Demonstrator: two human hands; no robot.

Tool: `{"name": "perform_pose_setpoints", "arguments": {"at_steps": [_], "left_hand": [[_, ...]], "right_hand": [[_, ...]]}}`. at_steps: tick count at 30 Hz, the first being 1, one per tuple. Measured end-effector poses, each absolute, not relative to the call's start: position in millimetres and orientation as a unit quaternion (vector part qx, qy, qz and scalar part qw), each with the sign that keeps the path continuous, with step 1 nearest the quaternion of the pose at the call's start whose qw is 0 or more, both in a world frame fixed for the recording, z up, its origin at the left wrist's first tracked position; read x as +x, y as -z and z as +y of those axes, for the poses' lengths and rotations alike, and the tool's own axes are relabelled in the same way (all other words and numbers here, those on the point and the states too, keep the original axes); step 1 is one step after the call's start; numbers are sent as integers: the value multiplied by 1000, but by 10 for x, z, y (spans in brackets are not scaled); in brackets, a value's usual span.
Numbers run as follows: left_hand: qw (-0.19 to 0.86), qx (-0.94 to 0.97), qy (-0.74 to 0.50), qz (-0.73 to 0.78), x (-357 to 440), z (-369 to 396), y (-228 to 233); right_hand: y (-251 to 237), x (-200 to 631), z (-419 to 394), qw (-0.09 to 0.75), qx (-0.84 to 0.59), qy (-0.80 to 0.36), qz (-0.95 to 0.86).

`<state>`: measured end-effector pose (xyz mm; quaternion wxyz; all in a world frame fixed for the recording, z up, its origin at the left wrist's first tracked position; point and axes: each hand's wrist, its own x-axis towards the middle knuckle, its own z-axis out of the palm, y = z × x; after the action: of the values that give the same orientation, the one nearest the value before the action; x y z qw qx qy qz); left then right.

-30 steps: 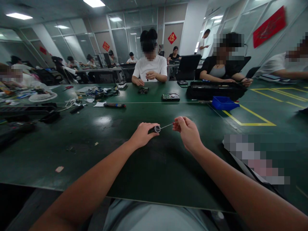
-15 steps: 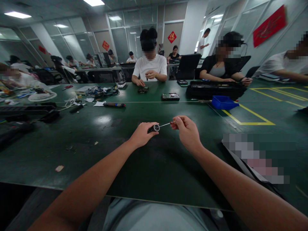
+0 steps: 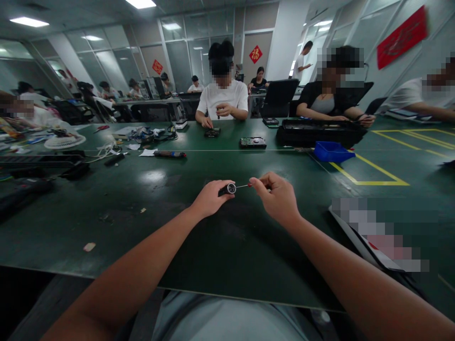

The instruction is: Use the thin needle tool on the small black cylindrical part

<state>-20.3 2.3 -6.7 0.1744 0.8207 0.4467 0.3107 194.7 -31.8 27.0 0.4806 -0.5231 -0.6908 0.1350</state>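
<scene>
My left hand (image 3: 209,199) grips a short black cylindrical handle (image 3: 227,189) with a silver ring at its open end. My right hand (image 3: 277,196) pinches a thin metal bit (image 3: 242,186) with a red collar, its tip at the mouth of the handle. Both hands hover just above the dark green table (image 3: 159,222), near its middle.
Across the table sit several people, one in a white shirt (image 3: 223,97). A blue bin (image 3: 332,151), a black case (image 3: 316,132), a circuit board (image 3: 252,142), a screwdriver (image 3: 169,154) and tangled cables (image 3: 149,135) lie farther back. Yellow tape lines (image 3: 369,173) mark the right side.
My right hand has moved left toward my left hand, pushing the thin bit further into the handle so less of it shows. The left hand stays almost still.
</scene>
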Motion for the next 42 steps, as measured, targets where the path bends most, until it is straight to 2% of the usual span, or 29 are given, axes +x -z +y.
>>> {"name": "perform_pose_setpoints", "arguments": {"at_steps": [6, 16, 25, 34, 36, 39, 42], "left_hand": [[176, 821, -317, 441, -206, 39, 85], [174, 824, -314, 438, -205, 30, 78], [172, 824, -317, 437, -208, 29, 70], [166, 825, -316, 438, -205, 36, 49], [156, 835, -313, 425, -217, 48, 36], [139, 848, -293, 419, -232, 75, 33], [139, 849, -273, 430, -234, 87, 43]], "right_hand": [[-244, 1949, -338, 485, -466, -160, -723], [-242, 1935, -320, 454, -510, -157, -713], [-260, 1908, -352, 469, -510, -178, -699], [-90, 1875, -163, 631, -422, -420, -498], [-62, 1865, -128, 631, -409, -504, -426], [-42, 1851, -110, 585, -406, -595, -372], [-43, 1860, -121, 595, -424, -559, -391]]}}
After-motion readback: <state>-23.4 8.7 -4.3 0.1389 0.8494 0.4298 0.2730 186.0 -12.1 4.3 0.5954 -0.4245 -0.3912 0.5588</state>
